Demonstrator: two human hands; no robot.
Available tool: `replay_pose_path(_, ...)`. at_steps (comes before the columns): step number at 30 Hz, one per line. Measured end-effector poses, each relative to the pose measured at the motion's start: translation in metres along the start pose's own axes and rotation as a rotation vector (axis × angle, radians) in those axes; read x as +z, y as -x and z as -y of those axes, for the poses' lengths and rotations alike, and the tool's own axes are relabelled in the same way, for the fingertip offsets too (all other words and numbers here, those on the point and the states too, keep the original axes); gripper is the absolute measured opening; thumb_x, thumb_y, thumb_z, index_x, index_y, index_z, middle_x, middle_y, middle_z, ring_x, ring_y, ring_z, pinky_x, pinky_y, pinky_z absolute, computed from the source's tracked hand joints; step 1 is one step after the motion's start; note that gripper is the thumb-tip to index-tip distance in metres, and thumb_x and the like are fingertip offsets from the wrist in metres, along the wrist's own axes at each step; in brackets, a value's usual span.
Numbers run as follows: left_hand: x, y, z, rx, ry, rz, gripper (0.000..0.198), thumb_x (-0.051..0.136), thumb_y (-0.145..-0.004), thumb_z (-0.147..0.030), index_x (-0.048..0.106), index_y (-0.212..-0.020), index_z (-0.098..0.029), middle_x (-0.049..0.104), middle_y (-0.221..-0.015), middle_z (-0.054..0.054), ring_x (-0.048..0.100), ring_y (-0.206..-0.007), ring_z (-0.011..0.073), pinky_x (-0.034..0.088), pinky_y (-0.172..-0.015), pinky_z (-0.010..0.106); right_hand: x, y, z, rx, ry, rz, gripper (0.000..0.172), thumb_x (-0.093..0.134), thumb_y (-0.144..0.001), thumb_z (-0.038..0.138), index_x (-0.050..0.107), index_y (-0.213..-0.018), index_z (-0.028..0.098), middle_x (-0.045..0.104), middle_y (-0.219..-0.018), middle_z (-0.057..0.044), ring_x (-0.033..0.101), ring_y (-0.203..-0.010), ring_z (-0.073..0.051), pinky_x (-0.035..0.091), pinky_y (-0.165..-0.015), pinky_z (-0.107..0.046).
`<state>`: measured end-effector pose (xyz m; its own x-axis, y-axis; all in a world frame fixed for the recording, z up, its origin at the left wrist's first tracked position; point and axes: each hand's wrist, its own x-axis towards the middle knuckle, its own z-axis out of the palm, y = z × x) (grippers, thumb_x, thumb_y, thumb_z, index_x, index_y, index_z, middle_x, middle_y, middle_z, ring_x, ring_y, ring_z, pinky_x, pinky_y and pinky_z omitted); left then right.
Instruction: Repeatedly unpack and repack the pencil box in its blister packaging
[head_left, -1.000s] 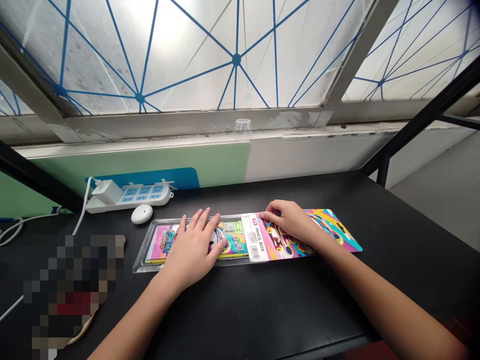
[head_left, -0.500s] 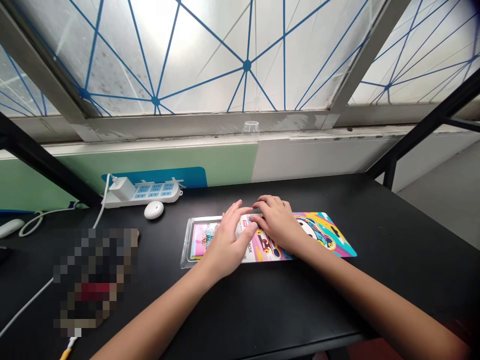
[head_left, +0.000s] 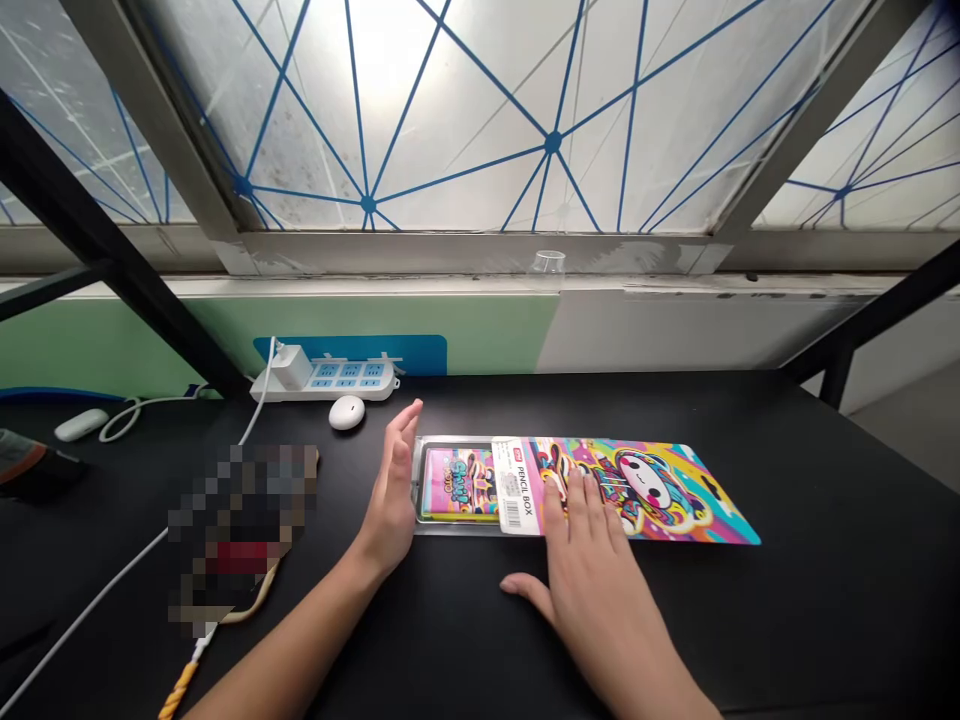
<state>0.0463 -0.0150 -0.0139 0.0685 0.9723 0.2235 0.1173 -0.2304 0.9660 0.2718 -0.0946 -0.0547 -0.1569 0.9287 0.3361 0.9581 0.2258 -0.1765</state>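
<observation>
A colourful backing card [head_left: 660,490] printed "PENCIL BOX" lies on the black table, overlapping the right part of a clear plastic tray [head_left: 457,530]. Inside the tray's left part a pink pencil box [head_left: 446,485] with cartoon print shows; the card hides the rest. My left hand [head_left: 391,495] stands on edge against the tray's left end, fingers straight and pointing away from me. Flat on the card rests my right hand [head_left: 585,550], its fingers stretched out and its thumb spread to the left over the table.
A white power strip [head_left: 345,380] with a plugged-in charger [head_left: 292,368] lies by the wall. Near it is a white round case [head_left: 346,412]. A blurred-out phone-like object [head_left: 244,540] with a cable lies at left. A clear cup [head_left: 550,262] stands on the sill.
My left hand has gone from the top of the package to its left end. My right hand has come nearer and flattened on the card. The card now sits further right over the tray.
</observation>
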Motion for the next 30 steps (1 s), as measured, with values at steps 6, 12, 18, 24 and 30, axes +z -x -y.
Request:
replay_pose_path(6, -0.001, -0.002, 0.003, 0.058, 0.166, -0.018, 0.067, 0.002, -0.100, -0.064, 0.028, -0.149, -0.026, 0.028, -0.163, 0.008, 0.020, -0.152, 0.0219, 0.021, -0.122, 0.044, -0.007, -0.028, 0.072, -0.150, -0.104, 0.252, 0.126, 0.085, -0.053, 0.069, 0.038, -0.152, 0.005, 0.028, -0.157, -0.029, 0.010, -0.145, -0.056, 0.022, -0.113, -0.073)
replay_pose_path(12, -0.012, -0.005, 0.007, 0.045, 0.161, -0.064, 0.067, 0.010, -0.100, -0.066, 0.031, -0.148, -0.024, 0.032, -0.161, 0.010, 0.022, -0.151, 0.0224, 0.022, -0.122, 0.043, -0.052, -0.065, 0.060, -0.441, -0.322, 0.489, 0.081, 0.069, -0.080, 0.062, 0.048, -0.147, 0.021, 0.032, -0.160, -0.018, 0.026, -0.147, -0.042, 0.030, -0.116, -0.059)
replay_pose_path(18, -0.020, -0.013, 0.015, -0.085, 0.142, -0.124, 0.056, 0.026, -0.102, -0.060, 0.031, -0.146, -0.027, 0.038, -0.158, 0.011, 0.030, -0.149, 0.0217, 0.029, -0.119, 0.042, -0.044, -0.106, -0.051, -0.172, -0.250, 0.226, 0.046, 0.054, -0.093, 0.054, 0.066, -0.123, 0.021, 0.049, -0.149, -0.017, 0.042, -0.140, -0.035, 0.033, -0.113, -0.057)
replay_pose_path(24, -0.017, -0.016, 0.018, -0.042, 0.179, -0.057, 0.065, 0.014, -0.101, -0.064, 0.020, -0.154, -0.027, 0.031, -0.162, 0.011, 0.024, -0.151, 0.0218, 0.030, -0.118, 0.041, -0.019, -0.104, -0.096, 0.244, -0.691, 0.152, 0.055, 0.038, -0.097, 0.063, 0.055, -0.132, 0.024, 0.062, -0.135, -0.013, 0.060, -0.122, -0.029, 0.052, -0.097, -0.042)
replay_pose_path(30, -0.018, -0.020, 0.015, -0.089, 0.181, -0.098, 0.058, 0.027, -0.103, -0.055, 0.021, -0.154, -0.027, 0.033, -0.161, 0.012, 0.025, -0.150, 0.0232, 0.030, -0.118, 0.045, -0.032, -0.102, -0.087, 0.178, -0.693, 0.309, 0.051, 0.057, -0.089, 0.059, 0.062, -0.125, 0.024, 0.066, -0.128, -0.010, 0.064, -0.114, -0.029, 0.053, -0.094, -0.041)
